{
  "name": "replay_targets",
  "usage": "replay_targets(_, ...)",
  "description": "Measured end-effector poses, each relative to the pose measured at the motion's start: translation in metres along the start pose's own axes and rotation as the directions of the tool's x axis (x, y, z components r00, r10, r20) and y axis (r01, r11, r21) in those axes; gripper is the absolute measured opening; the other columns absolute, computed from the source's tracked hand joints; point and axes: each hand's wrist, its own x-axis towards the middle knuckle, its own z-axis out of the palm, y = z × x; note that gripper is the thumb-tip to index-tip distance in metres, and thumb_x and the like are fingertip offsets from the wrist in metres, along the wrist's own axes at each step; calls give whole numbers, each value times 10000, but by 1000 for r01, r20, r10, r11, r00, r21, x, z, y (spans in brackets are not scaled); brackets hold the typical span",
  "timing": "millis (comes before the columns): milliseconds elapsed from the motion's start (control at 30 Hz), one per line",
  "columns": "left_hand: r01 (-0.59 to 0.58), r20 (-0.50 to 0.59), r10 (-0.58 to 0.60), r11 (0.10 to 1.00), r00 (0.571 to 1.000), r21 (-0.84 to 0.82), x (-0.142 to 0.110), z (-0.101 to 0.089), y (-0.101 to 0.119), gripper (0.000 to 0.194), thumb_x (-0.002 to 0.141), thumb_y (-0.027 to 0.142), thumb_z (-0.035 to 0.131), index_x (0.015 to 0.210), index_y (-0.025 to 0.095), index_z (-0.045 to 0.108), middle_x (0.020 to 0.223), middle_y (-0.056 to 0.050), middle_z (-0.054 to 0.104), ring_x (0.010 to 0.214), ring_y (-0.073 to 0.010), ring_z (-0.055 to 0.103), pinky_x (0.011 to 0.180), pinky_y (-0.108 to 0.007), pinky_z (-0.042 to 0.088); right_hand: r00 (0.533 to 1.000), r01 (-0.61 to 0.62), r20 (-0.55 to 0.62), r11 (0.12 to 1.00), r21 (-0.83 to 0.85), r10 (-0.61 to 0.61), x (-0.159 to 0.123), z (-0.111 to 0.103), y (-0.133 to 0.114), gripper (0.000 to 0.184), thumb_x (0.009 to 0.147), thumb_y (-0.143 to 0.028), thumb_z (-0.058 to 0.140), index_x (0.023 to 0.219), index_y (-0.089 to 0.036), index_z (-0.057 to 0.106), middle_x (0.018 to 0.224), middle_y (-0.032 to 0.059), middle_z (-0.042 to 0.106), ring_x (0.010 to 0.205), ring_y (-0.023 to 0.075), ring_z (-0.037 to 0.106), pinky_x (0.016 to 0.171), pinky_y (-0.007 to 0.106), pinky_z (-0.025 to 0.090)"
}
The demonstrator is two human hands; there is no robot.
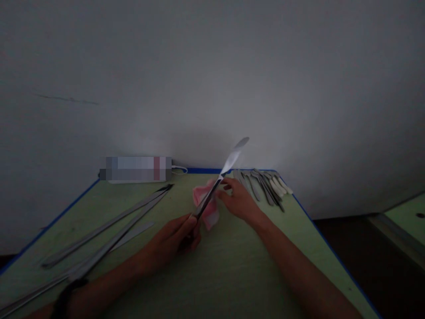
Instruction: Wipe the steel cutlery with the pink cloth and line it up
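Observation:
A shiny table knife [231, 160] with a rounded blade tip slants up and to the right above the table. My left hand [187, 230] is closed around its handle end. Behind the middle of the knife hangs a pink and white cloth [210, 217]. My right hand [234, 197] pinches this cloth close against the knife, with its fingertips partly hidden. To the left of my left arm lie long flat grey metal pieces [102, 230] and a knife-like blade [134, 235], partly covered by the arm.
Several grey metal utensils [264, 186] and some white-handled pieces [280, 184] lie at the table's back right. A blurred white box [137, 170] with a white cable [181, 169] stands at the back left. The green table [232, 270] has a blue edge and meets a grey wall [206, 79].

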Motion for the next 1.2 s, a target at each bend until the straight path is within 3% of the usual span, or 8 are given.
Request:
replay_targets(100,3,-35,-1,999,999,55,2,1,2,456,912,520,300,672,180,487,568,28,493,507,-107,419,493,-222,328,981,2,194,998,63,-14,-3,0,-14,304,712,-143,592,1007,-203,637,948,35,647,792,126,564,729,276,438)
replay_targets(200,4,-52,1,995,999,95,4,3,0,479,911,529,292,663,177,502,565,23,508,509,-112,437,502,-226,346,903,-140,429,954,265,13,-6,5,-17,230,803,-274,544,994,-163,606,749,16,641,595,90,533,568,227,410)
replay_targets(333,-22,1,22,990,1000,140,2,6,-3,473,939,485,242,678,178,490,558,31,493,494,-106,430,485,-216,348,957,-142,281,957,254,68,-2,3,-7,281,874,-393,450,861,-144,580,541,-34,535,453,71,456,461,200,345)
replay_targets(467,-206,52,201,903,978,377,-7,7,-1,396,960,363,284,676,175,486,605,22,509,549,-108,477,550,-222,380,972,-75,213,990,-123,100,8,-20,9,293,907,-332,398,729,-150,543,474,-44,503,396,63,447,442,190,336)
replay_targets(633,-547,172,590,547,789,634,-21,4,5,214,890,159,389,704,175,492,613,16,500,566,-116,458,568,-247,359,941,-109,238,881,-461,241,12,-32,29,278,883,-290,437,645,-162,505,452,-25,529,369,84,498,429,189,366)
replay_targets(733,-617,243,664,411,707,671,-23,5,10,159,850,110,418,747,176,519,646,-3,530,635,-142,478,621,-275,390,917,-147,254,852,-502,307,9,-27,32,295,892,-333,418,687,-158,535,489,3,581,383,110,546,424,200,395)
replay_targets(1033,-367,145,556,311,818,877,-9,8,2,311,852,109,440,1116,222,559,1216,-73,558,1222,-258,395,1015,-474,319,907,-109,202,671,-733,368,9,-27,22,378,902,-369,403,752,-114,640,572,77,668,464,139,607,573,231,461)
replay_targets(1200,-304,152,464,272,873,913,-6,5,-6,344,861,138,432,1170,238,544,1352,-57,476,1317,-272,298,1080,-529,227,935,-85,147,608,-790,322,9,-22,26,393,907,-379,388,894,-91,655,751,143,700,765,207,666,752,284,453)
